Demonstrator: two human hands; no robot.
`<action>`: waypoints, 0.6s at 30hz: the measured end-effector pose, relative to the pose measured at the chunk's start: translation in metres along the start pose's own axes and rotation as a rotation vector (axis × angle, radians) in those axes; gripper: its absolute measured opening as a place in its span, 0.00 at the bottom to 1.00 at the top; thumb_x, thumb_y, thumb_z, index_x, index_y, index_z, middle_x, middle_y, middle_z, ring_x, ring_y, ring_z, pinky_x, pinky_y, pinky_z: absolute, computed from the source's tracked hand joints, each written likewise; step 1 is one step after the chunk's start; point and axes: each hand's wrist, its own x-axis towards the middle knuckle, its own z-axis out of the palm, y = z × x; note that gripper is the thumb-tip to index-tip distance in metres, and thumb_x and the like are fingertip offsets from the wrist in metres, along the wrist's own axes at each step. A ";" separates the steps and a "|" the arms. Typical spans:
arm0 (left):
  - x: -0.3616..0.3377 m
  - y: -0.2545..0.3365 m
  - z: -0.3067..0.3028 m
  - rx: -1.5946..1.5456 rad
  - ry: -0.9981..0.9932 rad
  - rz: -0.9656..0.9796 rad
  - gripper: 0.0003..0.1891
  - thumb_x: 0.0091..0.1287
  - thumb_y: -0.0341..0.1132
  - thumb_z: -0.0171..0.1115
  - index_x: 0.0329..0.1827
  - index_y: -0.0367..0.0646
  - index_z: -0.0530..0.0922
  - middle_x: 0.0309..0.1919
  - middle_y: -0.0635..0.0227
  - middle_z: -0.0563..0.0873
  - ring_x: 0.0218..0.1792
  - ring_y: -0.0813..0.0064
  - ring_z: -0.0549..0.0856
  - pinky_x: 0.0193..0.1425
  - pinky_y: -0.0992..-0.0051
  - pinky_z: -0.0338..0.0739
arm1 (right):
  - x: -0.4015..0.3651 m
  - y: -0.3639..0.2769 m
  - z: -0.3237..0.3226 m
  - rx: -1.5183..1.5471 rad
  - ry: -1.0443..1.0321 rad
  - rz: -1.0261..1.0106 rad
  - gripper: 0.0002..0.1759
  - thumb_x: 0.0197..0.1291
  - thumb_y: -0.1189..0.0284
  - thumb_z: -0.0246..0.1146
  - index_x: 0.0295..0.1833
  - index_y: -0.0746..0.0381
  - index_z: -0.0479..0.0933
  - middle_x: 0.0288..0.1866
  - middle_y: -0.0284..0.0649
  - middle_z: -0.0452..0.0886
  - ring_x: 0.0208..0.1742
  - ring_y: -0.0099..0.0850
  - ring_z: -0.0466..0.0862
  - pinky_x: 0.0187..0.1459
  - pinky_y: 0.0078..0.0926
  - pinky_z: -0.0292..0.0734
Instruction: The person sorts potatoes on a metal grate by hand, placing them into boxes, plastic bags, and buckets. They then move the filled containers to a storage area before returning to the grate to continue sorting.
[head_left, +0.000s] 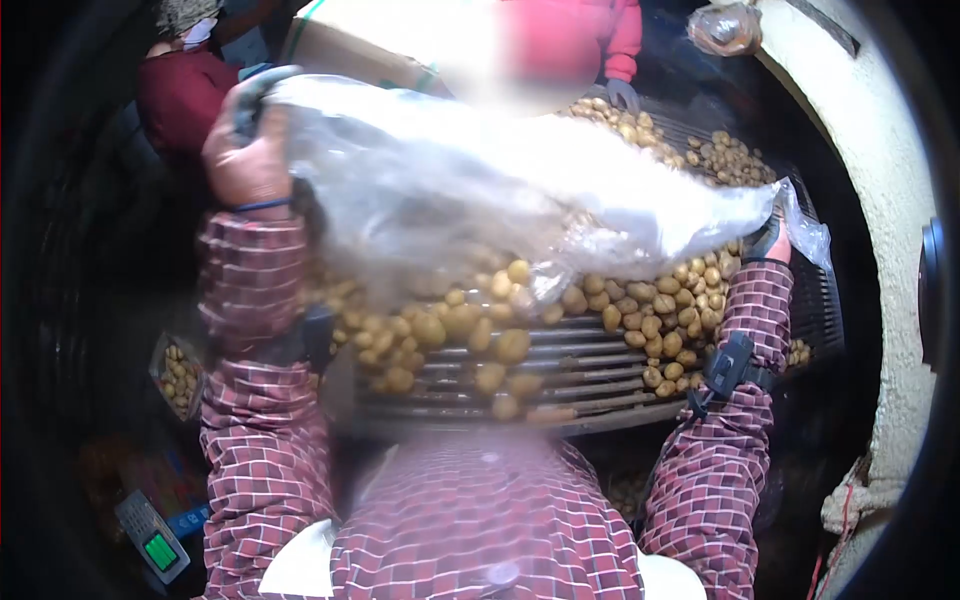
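Note:
A large clear plastic bag [480,170] is stretched between my two hands above a slatted rack of potatoes. At the upper left, my left hand [250,150] is closed on one end of it, dark glove material showing at the fingers. My right hand [775,240] grips the other end, where a loose flap of film hangs past the fingers. Below the bag, potatoes [655,310] lie heaped on the slatted rack [590,365]; those nearer the middle are blurred. The bag hides part of the heap behind it.
Across the rack stands a person in a red jacket [622,40], a gloved hand near the potatoes. Another person [185,90] is at the upper left beside a cardboard box [350,50]. A bag of potatoes [178,380] and a scale display [160,550] are low left. A pale wall [880,150] curves along the right.

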 end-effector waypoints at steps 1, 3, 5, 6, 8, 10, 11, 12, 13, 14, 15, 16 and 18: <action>-0.005 -0.017 -0.010 -0.038 -0.036 -0.127 0.12 0.66 0.23 0.62 0.51 0.36 0.82 0.40 0.66 0.87 0.42 0.81 0.84 0.51 0.80 0.77 | -0.006 0.003 0.000 0.027 0.003 0.009 0.11 0.64 0.66 0.64 0.41 0.64 0.82 0.32 0.34 0.83 0.29 0.24 0.80 0.28 0.22 0.74; -0.018 -0.066 -0.035 0.188 -0.363 -0.191 0.18 0.64 0.25 0.63 0.58 0.38 0.78 0.49 0.61 0.85 0.48 0.72 0.84 0.57 0.73 0.77 | -0.025 0.001 0.001 0.121 0.011 0.007 0.11 0.64 0.66 0.64 0.40 0.64 0.82 0.32 0.34 0.83 0.28 0.23 0.80 0.27 0.22 0.74; -0.050 -0.104 -0.063 0.364 -0.843 -0.318 0.33 0.56 0.33 0.70 0.67 0.39 0.70 0.64 0.55 0.74 0.65 0.63 0.73 0.70 0.65 0.67 | -0.058 -0.009 0.010 0.260 -0.024 -0.004 0.11 0.65 0.66 0.64 0.40 0.64 0.82 0.32 0.34 0.83 0.28 0.23 0.80 0.27 0.21 0.74; -0.055 -0.060 -0.049 0.164 -0.813 -0.550 0.37 0.56 0.31 0.70 0.70 0.39 0.66 0.67 0.55 0.71 0.69 0.62 0.70 0.74 0.64 0.61 | -0.082 -0.022 0.018 0.331 -0.094 -0.011 0.12 0.65 0.66 0.64 0.40 0.64 0.83 0.32 0.34 0.83 0.28 0.22 0.80 0.26 0.21 0.73; -0.056 0.013 -0.015 -0.196 -0.598 -0.489 0.39 0.59 0.27 0.67 0.74 0.40 0.60 0.69 0.57 0.68 0.70 0.63 0.67 0.75 0.63 0.57 | -0.145 -0.063 0.036 0.420 -0.341 -0.023 0.12 0.65 0.65 0.65 0.39 0.64 0.83 0.31 0.33 0.83 0.27 0.22 0.80 0.26 0.21 0.73; -0.080 0.058 0.027 -0.451 -0.630 -0.388 0.50 0.54 0.42 0.77 0.76 0.42 0.55 0.74 0.61 0.61 0.73 0.68 0.63 0.74 0.63 0.60 | -0.213 -0.121 0.037 0.179 -0.710 -0.045 0.14 0.65 0.65 0.63 0.47 0.65 0.81 0.37 0.37 0.83 0.30 0.25 0.80 0.28 0.22 0.73; -0.099 0.081 0.046 -0.639 -0.645 -0.431 0.54 0.50 0.47 0.80 0.76 0.41 0.55 0.74 0.59 0.60 0.73 0.66 0.63 0.75 0.62 0.59 | -0.241 -0.131 0.041 0.150 -0.832 -0.142 0.14 0.66 0.65 0.63 0.49 0.65 0.80 0.39 0.37 0.82 0.34 0.25 0.79 0.31 0.23 0.73; -0.109 0.070 0.061 -0.397 -0.801 -0.103 0.58 0.45 0.49 0.82 0.76 0.42 0.55 0.74 0.59 0.60 0.72 0.64 0.63 0.76 0.61 0.57 | -0.267 -0.145 0.045 0.130 -0.922 -0.258 0.15 0.66 0.66 0.62 0.51 0.65 0.79 0.42 0.38 0.81 0.37 0.26 0.79 0.35 0.24 0.72; -0.136 0.060 0.078 -0.577 -0.893 -0.269 0.57 0.45 0.48 0.81 0.76 0.44 0.55 0.74 0.57 0.61 0.73 0.64 0.62 0.77 0.60 0.56 | -0.288 -0.161 0.045 0.111 -0.972 -0.389 0.15 0.66 0.66 0.61 0.53 0.65 0.78 0.45 0.38 0.81 0.41 0.26 0.78 0.39 0.24 0.72; -0.156 0.067 0.102 -1.009 -0.954 -0.483 0.51 0.50 0.51 0.76 0.76 0.46 0.58 0.72 0.59 0.63 0.72 0.61 0.64 0.76 0.60 0.56 | -0.302 -0.178 0.038 0.091 -0.970 -0.526 0.16 0.66 0.67 0.60 0.55 0.65 0.76 0.47 0.39 0.80 0.44 0.27 0.77 0.43 0.25 0.72; -0.157 0.079 0.109 -0.953 -1.102 -0.289 0.42 0.57 0.55 0.68 0.72 0.46 0.64 0.69 0.60 0.68 0.67 0.60 0.68 0.74 0.59 0.60 | -0.309 -0.195 0.022 0.048 -0.929 -0.663 0.17 0.67 0.67 0.60 0.56 0.65 0.75 0.50 0.40 0.79 0.48 0.27 0.77 0.47 0.25 0.71; -0.177 0.078 0.115 -0.990 -1.251 -0.220 0.37 0.61 0.54 0.65 0.70 0.45 0.68 0.66 0.60 0.72 0.65 0.61 0.71 0.73 0.58 0.61 | -0.311 -0.213 0.003 -0.029 -0.861 -0.800 0.18 0.67 0.67 0.59 0.58 0.65 0.74 0.52 0.40 0.78 0.52 0.28 0.76 0.51 0.26 0.71; -0.218 0.079 0.119 -1.107 -1.500 -0.245 0.31 0.64 0.50 0.64 0.66 0.44 0.73 0.62 0.60 0.77 0.63 0.62 0.74 0.70 0.59 0.65 | -0.302 -0.236 -0.031 -0.261 -0.697 -1.011 0.20 0.67 0.68 0.58 0.62 0.64 0.72 0.58 0.41 0.77 0.59 0.29 0.75 0.59 0.27 0.70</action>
